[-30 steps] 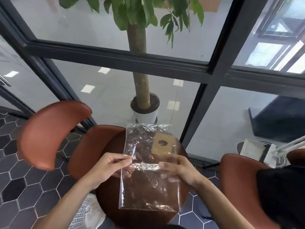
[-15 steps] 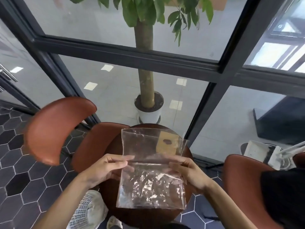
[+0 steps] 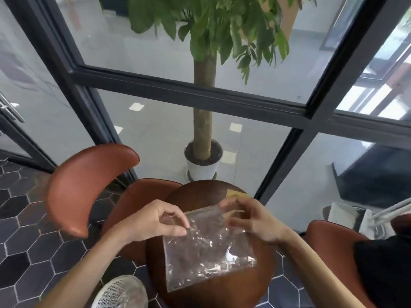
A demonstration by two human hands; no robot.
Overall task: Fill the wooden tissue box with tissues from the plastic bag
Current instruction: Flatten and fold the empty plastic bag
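Observation:
A clear plastic bag (image 3: 206,250) hangs over the round dark wooden table (image 3: 222,294), and it looks empty and crinkled. My left hand (image 3: 160,221) pinches the bag's upper left edge between thumb and fingers. On the upper right edge, my right hand (image 3: 251,221) holds the bag with curled fingers. The light wooden tissue box (image 3: 235,194) stands on the table's far side, mostly hidden behind my right hand. No tissues are visible.
Brown leather chairs stand to the left (image 3: 89,185) and right (image 3: 329,252) of the table. A potted tree (image 3: 203,161) stands behind the glass wall with dark frames (image 3: 200,94). A white mesh shoe (image 3: 120,293) shows at the bottom.
The bag has come down from an upright, raised position to a lower, flatter one over the table. Both hands moved to its top edge. The view tilted downward.

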